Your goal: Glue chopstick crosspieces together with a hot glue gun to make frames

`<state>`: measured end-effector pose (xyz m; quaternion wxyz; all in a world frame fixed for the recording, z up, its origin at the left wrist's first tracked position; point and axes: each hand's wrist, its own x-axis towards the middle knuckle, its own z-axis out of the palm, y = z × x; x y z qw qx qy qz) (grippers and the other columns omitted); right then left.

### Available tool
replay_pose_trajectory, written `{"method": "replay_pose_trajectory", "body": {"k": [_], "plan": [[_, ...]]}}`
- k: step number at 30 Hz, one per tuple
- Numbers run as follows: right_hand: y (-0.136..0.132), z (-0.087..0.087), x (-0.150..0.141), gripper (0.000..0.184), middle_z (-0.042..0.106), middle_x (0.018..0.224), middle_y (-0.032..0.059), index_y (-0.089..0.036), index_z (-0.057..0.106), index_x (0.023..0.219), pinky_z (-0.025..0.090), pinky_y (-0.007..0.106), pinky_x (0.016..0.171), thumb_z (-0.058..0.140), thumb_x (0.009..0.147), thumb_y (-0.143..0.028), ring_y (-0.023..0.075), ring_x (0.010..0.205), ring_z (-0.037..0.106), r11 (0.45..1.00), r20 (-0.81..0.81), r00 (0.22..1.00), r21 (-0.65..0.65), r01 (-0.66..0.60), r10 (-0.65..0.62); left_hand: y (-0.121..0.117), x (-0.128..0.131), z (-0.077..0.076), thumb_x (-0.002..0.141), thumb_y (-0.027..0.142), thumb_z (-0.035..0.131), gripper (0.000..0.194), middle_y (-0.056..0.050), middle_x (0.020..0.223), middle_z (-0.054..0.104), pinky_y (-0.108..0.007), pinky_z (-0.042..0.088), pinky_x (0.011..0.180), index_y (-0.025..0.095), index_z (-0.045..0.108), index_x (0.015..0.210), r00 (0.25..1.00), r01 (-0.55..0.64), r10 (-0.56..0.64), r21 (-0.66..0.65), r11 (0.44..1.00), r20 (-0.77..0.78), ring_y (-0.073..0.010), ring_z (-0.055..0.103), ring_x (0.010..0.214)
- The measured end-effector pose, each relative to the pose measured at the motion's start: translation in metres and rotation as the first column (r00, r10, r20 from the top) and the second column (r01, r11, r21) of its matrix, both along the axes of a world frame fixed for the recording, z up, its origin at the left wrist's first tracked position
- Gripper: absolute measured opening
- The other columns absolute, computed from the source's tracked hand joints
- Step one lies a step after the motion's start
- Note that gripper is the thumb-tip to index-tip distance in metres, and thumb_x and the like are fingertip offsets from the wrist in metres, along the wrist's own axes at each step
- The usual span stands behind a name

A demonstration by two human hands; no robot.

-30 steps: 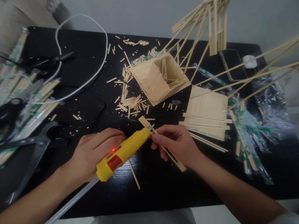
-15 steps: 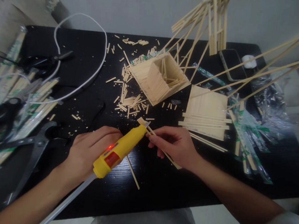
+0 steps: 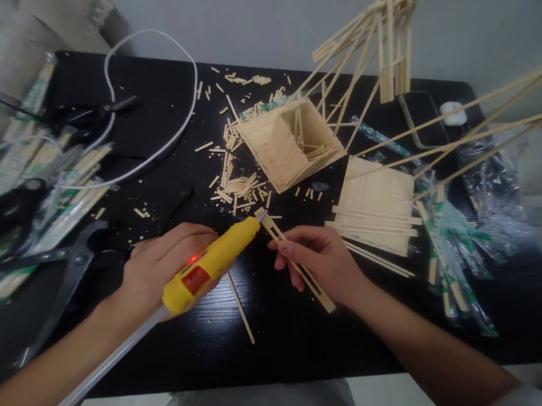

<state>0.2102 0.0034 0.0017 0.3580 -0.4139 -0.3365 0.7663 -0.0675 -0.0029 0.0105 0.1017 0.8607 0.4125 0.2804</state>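
Note:
My left hand [image 3: 165, 270] is wrapped round a yellow hot glue gun [image 3: 217, 258] with a red light on its side and a glue stick [image 3: 113, 356] sticking out of its back. The metal nozzle is at the far end of a narrow frame of wooden sticks [image 3: 314, 284]; whether it touches cannot be told. My right hand [image 3: 316, 256] pinches this frame between thumb and fingers, tilted over the table. Below the glue gun, a single wooden stick [image 3: 241, 310] lies on the black table.
A square box of sticks [image 3: 299, 142] stands mid-table among short cut pieces [image 3: 242, 185]. Right of it lies a flat stick panel [image 3: 377, 192] with long sticks reaching over it. Pliers [image 3: 79, 257], scissors [image 3: 30, 190], a white cable [image 3: 193, 90] and wrapped chopsticks [image 3: 77, 197] are at left.
The glue gun's nozzle has shifted slightly left and up to the frame's far end. My right hand has turned the frame, so the gap between its sticks shows more.

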Motion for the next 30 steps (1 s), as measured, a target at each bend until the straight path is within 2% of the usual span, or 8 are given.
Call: {"method": "replay_pose_trajectory", "body": {"k": [2, 7, 13, 18, 23, 28, 30], "plan": [[0.0002, -0.0019, 0.0012, 0.022, 0.076, 0.070, -0.0005, -0.018, 0.085, 0.093, 0.047, 0.015, 0.037, 0.087, 0.089, -0.040, 0.0063, 0.043, 0.060, 1.000, -0.027, 1.000, -0.022, -0.016, 0.015, -0.0005, -0.0001, -0.0006, 0.097, 0.025, 0.072, 0.021, -0.006, 0.106, 0.078, -0.025, 0.059, 0.066, 0.021, 0.066, 0.116, 1.000, -0.002, 0.002, -0.004, 1.000, 0.015, -0.0173, 0.078, 0.084], [0.0011, -0.0029, 0.0027, 0.023, 0.075, 0.069, -0.0013, -0.018, 0.084, 0.092, 0.045, 0.014, 0.035, 0.087, 0.090, -0.041, 0.0065, 0.042, 0.059, 0.997, -0.059, 0.998, -0.062, -0.036, 0.032, -0.0036, -0.0027, -0.0061, 0.094, 0.020, 0.072, 0.029, -0.006, 0.112, 0.079, -0.026, 0.061, 0.069, 0.022, 0.068, 0.123, 0.993, 0.114, -0.114, -0.038, 0.993, 0.012, -0.0173, 0.078, 0.084], [0.0025, 0.0008, 0.0016, 0.025, 0.074, 0.067, -0.0017, -0.018, 0.083, 0.090, 0.044, 0.014, 0.035, 0.088, 0.088, -0.042, 0.0063, 0.041, 0.058, 0.996, -0.080, 0.996, -0.072, -0.051, 0.045, -0.0023, -0.0025, -0.0039, 0.096, 0.027, 0.073, 0.021, -0.004, 0.108, 0.079, -0.023, 0.060, 0.068, 0.024, 0.070, 0.116, 0.999, -0.013, 0.015, -0.055, 0.998, 0.034, -0.0174, 0.078, 0.086], [0.0020, -0.0007, 0.0018, 0.024, 0.075, 0.068, -0.0015, -0.017, 0.084, 0.092, 0.044, 0.014, 0.035, 0.087, 0.088, -0.041, 0.0063, 0.041, 0.059, 0.997, -0.054, 0.998, -0.061, -0.040, 0.037, -0.0020, -0.0015, -0.0033, 0.098, 0.021, 0.071, 0.021, -0.005, 0.110, 0.079, -0.022, 0.060, 0.070, 0.021, 0.067, 0.119, 0.997, 0.079, -0.079, -0.018, 0.997, -0.002, -0.0155, 0.077, 0.084], [0.0024, 0.0016, 0.0012, 0.026, 0.074, 0.068, -0.0016, -0.017, 0.083, 0.090, 0.044, 0.015, 0.035, 0.088, 0.087, -0.043, 0.0063, 0.041, 0.058, 0.998, -0.030, 0.999, -0.055, -0.035, 0.033, -0.0007, -0.0015, -0.0017, 0.099, 0.025, 0.070, 0.016, -0.006, 0.105, 0.077, -0.022, 0.058, 0.066, 0.020, 0.066, 0.113, 1.000, 0.010, -0.010, -0.014, 1.000, -0.007, -0.0158, 0.077, 0.085], [0.0032, 0.0024, 0.0006, 0.026, 0.074, 0.067, -0.0016, -0.017, 0.083, 0.090, 0.043, 0.016, 0.035, 0.088, 0.087, -0.043, 0.0066, 0.042, 0.057, 0.998, -0.030, 0.999, -0.055, -0.034, 0.032, -0.0022, -0.0014, -0.0041, 0.099, 0.021, 0.069, 0.022, -0.006, 0.111, 0.078, -0.023, 0.060, 0.072, 0.020, 0.065, 0.120, 0.993, 0.113, -0.113, -0.021, 0.993, -0.012, -0.0149, 0.077, 0.085], [0.0034, 0.0029, 0.0007, 0.025, 0.074, 0.067, -0.0018, -0.018, 0.083, 0.090, 0.044, 0.016, 0.036, 0.087, 0.088, -0.042, 0.0064, 0.041, 0.057, 0.998, -0.037, 0.999, -0.055, -0.035, 0.033, -0.0017, -0.0018, -0.0048, 0.099, 0.023, 0.070, 0.020, -0.006, 0.110, 0.078, -0.023, 0.060, 0.071, 0.021, 0.066, 0.119, 0.997, 0.079, -0.079, -0.028, 0.997, -0.011, -0.0155, 0.077, 0.085]]}}
